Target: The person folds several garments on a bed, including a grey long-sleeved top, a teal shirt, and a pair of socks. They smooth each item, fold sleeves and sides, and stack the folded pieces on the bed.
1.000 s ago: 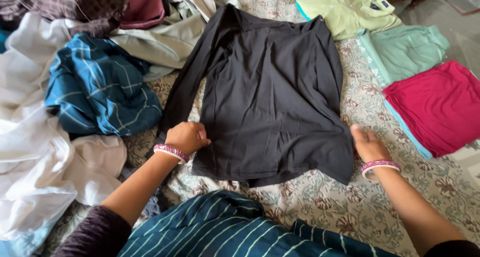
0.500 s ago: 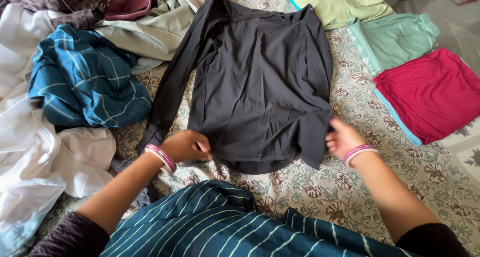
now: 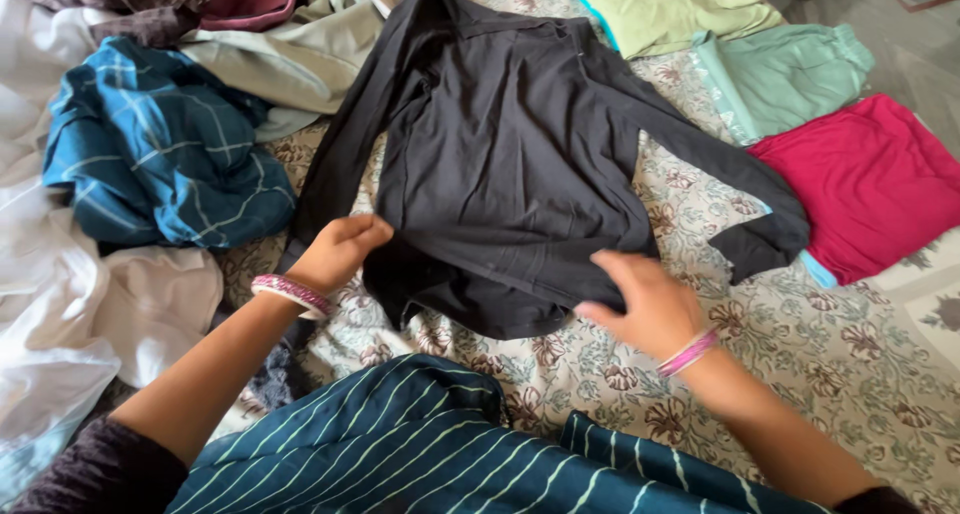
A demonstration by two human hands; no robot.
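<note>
From the head camera we see a black long-sleeved shirt lying spread on the bed, which has a floral sheet. Our left hand grasps the lower left edge of the shirt, with the fingers closed on the cloth. Our right hand lies on the lower hem with fingers bent, pinching the fabric there. One sleeve of the shirt reaches toward the right edge of the bed and ends on a folded red garment. Behind it lie a folded mint garment and a light green shirt. At the left side of the bed we see a blue checked shirt and white cloth in a pile
</note>
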